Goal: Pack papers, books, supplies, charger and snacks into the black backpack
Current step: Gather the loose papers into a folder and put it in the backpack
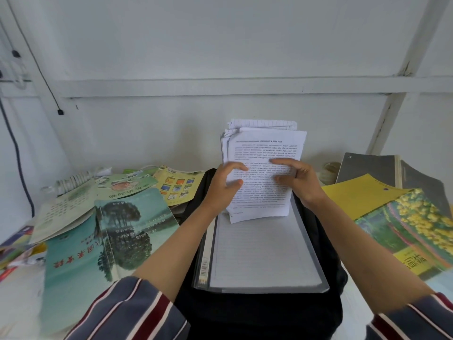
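Observation:
A stack of printed and lined papers (263, 146) stands upright on a clear folder of lined sheets (262, 256). The folder lies on the black backpack (257, 312), which sits flat in the middle of the table. My left hand (224, 186) grips the stack's left edge with curled fingers and thumb. My right hand (297, 182) holds the right edge, fingers curled over the front page. Teal books (98, 241) lie to the left. To the right are a yellow folder (360, 195) and a flower-covered book (411, 229).
A white coiled charger cable (71, 181) lies at the back left beside booklets (176, 184). A grey notebook (367, 168) leans at the back right. Colourful packets (14, 244) sit at the left edge. A white wall with a wooden frame stands close behind.

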A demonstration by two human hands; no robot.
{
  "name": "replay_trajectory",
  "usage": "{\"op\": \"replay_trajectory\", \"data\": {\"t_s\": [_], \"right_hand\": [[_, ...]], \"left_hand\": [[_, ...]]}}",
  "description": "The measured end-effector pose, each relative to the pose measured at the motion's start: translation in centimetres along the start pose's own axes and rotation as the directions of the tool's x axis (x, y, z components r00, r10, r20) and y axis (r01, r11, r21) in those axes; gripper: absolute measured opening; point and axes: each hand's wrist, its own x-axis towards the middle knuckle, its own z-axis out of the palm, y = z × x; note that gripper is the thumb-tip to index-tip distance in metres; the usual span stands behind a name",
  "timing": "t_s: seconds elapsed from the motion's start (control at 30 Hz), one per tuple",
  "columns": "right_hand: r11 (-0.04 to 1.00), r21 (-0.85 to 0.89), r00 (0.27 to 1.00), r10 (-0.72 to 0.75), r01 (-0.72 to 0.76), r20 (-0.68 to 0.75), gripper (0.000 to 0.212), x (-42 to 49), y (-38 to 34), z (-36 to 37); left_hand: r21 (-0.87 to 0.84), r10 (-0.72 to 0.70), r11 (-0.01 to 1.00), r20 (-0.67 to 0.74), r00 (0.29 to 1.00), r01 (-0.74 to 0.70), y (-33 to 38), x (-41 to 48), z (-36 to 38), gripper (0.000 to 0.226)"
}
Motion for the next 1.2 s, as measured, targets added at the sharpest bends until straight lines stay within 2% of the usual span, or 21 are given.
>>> {"op": "replay_trajectory", "data": {"t_s": [0.27, 0.5, 0.63, 0.83, 0.93, 1.07, 1.2], "right_hand": [[1.000, -0.017, 1.000, 0.016, -0.017, -0.008, 0.045, -0.6, 0.3, 0.0], [0.998, 0.059, 0.999, -0.008, 0.010, -0.049, 0.053, -0.6, -0.8, 0.5], [0.998, -0.020, 0.998, 0.051, -0.052, -0.028, 0.047, -2.1, 0.4, 0.9], [0.995, -0.020, 0.993, 0.096, -0.098, -0.066, 0.041, -2.5, 0.0, 1.1], [0.995, 0.031, 0.992, 0.092, -0.090, -0.092, 0.041, -2.4, -1.9, 1.3], [0.970, 0.145, 0.952, 0.223, -0.195, -0.211, 0.040, -2.8, -4.2, 0.6], [0.891, 0.256, 0.885, 0.426, -0.375, -0.188, 0.047, -4.6, -4.1, -1.0]], "left_hand": [[0.109, -0.067, 0.992, 0.109, 0.992, 0.055, -1.9, -1.6, 1.1, 0.056], [0.009, -0.047, 0.999, 0.043, 0.998, 0.047, 0.1, -1.0, 0.0, 0.063], [-0.016, -0.066, 0.998, 0.093, 0.993, 0.068, -1.5, -2.2, 0.4, 0.063], [-0.050, -0.099, 0.993, 0.118, 0.988, 0.106, -1.3, -2.4, 0.2, 0.060], [-0.147, -0.132, 0.976, 0.188, 0.973, 0.161, 0.3, -1.6, -0.4, 0.061], [-0.272, -0.208, 0.916, 0.308, 0.929, 0.295, 1.9, -0.3, -0.4, 0.065], [-0.284, -0.290, 0.858, 0.421, 0.859, 0.428, 2.9, 0.1, 1.3, 0.066]]}}
